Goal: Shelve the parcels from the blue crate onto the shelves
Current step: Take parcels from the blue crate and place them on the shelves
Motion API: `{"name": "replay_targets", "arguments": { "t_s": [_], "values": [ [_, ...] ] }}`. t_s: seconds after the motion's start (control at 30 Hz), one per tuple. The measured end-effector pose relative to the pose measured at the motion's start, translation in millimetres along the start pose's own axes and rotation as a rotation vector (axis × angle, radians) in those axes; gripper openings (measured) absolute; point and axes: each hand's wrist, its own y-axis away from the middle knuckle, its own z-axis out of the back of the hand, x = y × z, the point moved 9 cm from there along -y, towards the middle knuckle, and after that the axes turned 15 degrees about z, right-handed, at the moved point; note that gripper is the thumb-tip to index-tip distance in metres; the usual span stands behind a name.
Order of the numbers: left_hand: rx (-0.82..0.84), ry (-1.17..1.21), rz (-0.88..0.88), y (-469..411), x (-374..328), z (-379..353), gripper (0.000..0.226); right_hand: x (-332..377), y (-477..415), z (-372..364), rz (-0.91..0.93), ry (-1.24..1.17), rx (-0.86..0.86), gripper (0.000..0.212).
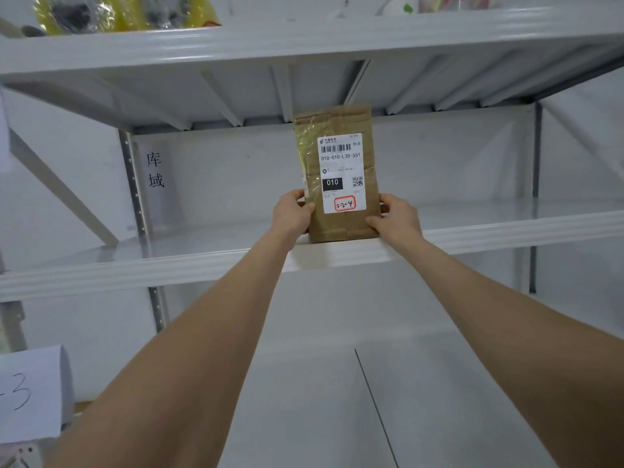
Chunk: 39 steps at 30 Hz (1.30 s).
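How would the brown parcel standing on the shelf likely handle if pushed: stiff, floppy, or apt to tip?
Probably tippy: the brown parcel stands upright on its narrow end near the shelf lip, held by left hand and right hand. Likely fairly stiff, since it shows no sag.

Brown parcel with white label; pale grey shelf.

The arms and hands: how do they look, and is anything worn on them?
The left hand and right hand wear no gloves. The left forearm and right forearm are bare to the frame's edge: no sleeve, watch or bracelet shows.
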Motion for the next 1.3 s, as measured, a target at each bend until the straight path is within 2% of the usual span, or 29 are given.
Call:
{"name": "replay_targets", "arguments": {
  "t_s": [0.17,0.3,0.43,0.53,0.63,0.73,0.83,0.97,1.3],
  "values": [
    [-0.074,-0.105,0.011,3.6,-4.3,-1.2,0.037,-2.1,0.3,-2.9,-0.011,0.074,0.044,0.048],
    [-0.055,-0.195,0.064,6.5,-8.5,-2.0,0.039,-0.1,-0.6,-3.6,-0.016,0.123,0.069,0.055],
    [-0.101,-0.385,0.058,9.0,-27.0,3.9,0.059,0.0,-2.1,-3.4,-0.013,0.17,0.1,0.064],
    [-0.316,-0.461,-0.095,13.5,-61.0,23.4,0.093,10.8,-4.9,3.3,0.048,0.253,0.091,0.081],
    [-0.503,-0.565,-0.335,22.5,-106.6,33.2,0.112,35.5,-9.5,10.1,0.194,0.366,0.058,0.093],
    [-0.525,-0.834,-0.485,24.0,-134.7,13.5,0.124,51.5,-10.5,2.5,0.292,0.497,0.11,0.095],
    [-0.514,-1.092,-0.527,17.0,-139.0,-6.8,0.135,51.5,-8.6,-9.0,0.322,0.587,0.175,0.091],
    [-0.476,-1.187,-0.529,8.3,-137.4,-17.9,0.131,45.7,-9.4,-16.0,0.313,0.597,0.171,0.082],
    [-0.48,-1.132,-0.583,-14.9,-132.8,-24.0,0.12,35.2,-30.3,-30.9,0.285,0.619,0.173,0.065]
  ]
}}
